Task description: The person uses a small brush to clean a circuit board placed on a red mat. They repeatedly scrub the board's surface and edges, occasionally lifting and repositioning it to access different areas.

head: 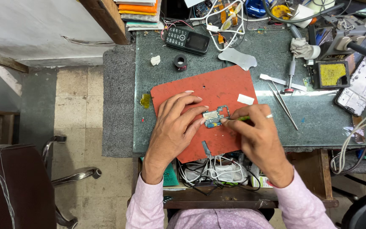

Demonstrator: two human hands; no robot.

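Item 1: small blue-green printed circuit board with metal shields, lying flat near the middle of a red-orange rectangular work mat, which rests on the grey-green stone tabletop and seemingly gives the board a soft, contrasting base.

Item 2: left hand, palm down on the mat, fingers spread and only lightly curled; its fingertips press on the board's left edge, apparently to keep it from sliding. It grips nothing.

Item 3: right hand, ring on one finger, fingers pinched closed around a slim green-handled tool whose tip meets the board's right side; the low, pen-like hold suits fine work.

Item 4: pair of long steel tweezers, laid just beside the mat's right edge, within the right hand's reach.

Item 5: black keypad phone, at the tabletop's far edge, well apart from the board.

Item 6: yellow sponge in a black holder, far right.
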